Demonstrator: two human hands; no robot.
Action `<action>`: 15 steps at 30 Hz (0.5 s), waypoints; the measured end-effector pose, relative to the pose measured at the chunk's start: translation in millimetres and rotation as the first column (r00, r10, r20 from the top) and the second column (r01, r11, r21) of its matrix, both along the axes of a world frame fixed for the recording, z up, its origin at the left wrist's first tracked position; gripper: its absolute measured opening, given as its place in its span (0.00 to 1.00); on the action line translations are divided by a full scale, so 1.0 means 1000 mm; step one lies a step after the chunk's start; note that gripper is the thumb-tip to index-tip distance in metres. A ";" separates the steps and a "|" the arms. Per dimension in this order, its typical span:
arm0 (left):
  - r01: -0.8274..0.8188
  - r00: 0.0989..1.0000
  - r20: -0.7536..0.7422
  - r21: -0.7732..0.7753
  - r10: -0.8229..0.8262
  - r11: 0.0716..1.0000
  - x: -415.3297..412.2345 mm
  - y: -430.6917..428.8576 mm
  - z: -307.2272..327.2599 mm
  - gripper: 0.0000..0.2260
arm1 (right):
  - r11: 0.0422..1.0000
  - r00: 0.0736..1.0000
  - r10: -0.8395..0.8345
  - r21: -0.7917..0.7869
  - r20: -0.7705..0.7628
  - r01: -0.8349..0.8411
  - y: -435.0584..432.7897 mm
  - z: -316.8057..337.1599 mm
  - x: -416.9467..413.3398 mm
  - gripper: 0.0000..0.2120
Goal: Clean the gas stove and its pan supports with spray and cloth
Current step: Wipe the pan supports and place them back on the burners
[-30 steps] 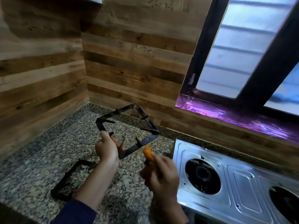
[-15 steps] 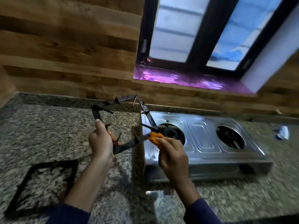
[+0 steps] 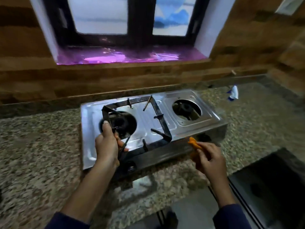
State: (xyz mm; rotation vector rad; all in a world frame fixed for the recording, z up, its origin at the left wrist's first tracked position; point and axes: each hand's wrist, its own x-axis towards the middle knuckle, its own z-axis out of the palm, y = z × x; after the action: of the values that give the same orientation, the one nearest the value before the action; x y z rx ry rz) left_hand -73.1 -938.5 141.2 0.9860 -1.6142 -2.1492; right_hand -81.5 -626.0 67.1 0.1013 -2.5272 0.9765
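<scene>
Since half a second ago the pan support (image 3: 159,116) has swung from beside the stove (image 3: 212,116) to hang tilted over its left burner (image 3: 122,123), and the orange cloth (image 3: 194,143) has come off the frame's corner. The left hand (image 3: 107,146) is curled round the frame's bar at about 8 o'clock. The right hand (image 3: 209,161) pinches the cloth just off the 4 o'clock corner, apart from it. The frame looks stiff, fairly heavy and possibly greasy, so it is best gripped on a straight outer bar between the prongs, firmly enough to stop it twisting.
</scene>
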 end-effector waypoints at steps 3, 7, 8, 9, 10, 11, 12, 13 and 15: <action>0.079 0.997 0.015 -0.005 -0.079 0.997 -0.030 0.075 -0.008 0.23 | 0.983 0.985 -0.154 -0.086 0.078 0.160 0.063 -0.015 -0.023 0.11; 0.175 0.983 0.060 -0.019 -0.173 0.984 -0.066 0.164 -0.021 0.24 | 0.885 0.907 -0.336 -0.244 0.252 0.396 0.131 -0.034 -0.055 0.11; 0.199 0.978 0.070 -0.020 -0.197 0.980 -0.073 0.182 -0.024 0.24 | 0.849 0.887 -0.357 -0.292 0.294 0.439 0.143 -0.037 -0.064 0.11; 0.220 0.973 0.077 -0.020 -0.218 0.975 -0.080 0.200 -0.026 0.24 | 0.815 0.865 -0.371 -0.327 0.338 0.478 0.157 -0.040 -0.073 0.12; 0.231 0.970 0.088 -0.024 -0.228 0.973 -0.086 0.215 -0.028 0.24 | 0.797 0.846 -0.384 -0.330 0.369 0.506 0.169 -0.043 -0.082 0.12; 0.239 0.966 0.104 -0.023 -0.236 0.971 -0.093 0.235 -0.030 0.24 | 0.796 0.829 -0.395 -0.304 0.395 0.524 0.187 -0.048 -0.091 0.12; 0.239 0.965 0.118 -0.022 -0.235 0.971 -0.094 0.239 -0.030 0.24 | 0.808 0.827 -0.394 -0.277 0.402 0.520 0.190 -0.052 -0.094 0.12; 0.241 0.964 0.125 -0.020 -0.237 0.970 -0.097 0.250 -0.031 0.24 | 0.823 0.823 -0.389 -0.245 0.415 0.512 0.200 -0.055 -0.100 0.13; 0.232 0.964 0.134 -0.017 -0.228 0.973 -0.107 0.267 -0.033 0.24 | 0.863 0.817 -0.346 -0.185 0.462 0.470 0.222 -0.061 -0.116 0.16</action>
State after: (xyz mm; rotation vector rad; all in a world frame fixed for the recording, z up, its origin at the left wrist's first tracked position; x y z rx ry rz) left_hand -179.9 -671.0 108.0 0.9915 -1.9050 -2.2368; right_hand -197.1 -404.4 6.4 -0.7982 -2.5541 1.2682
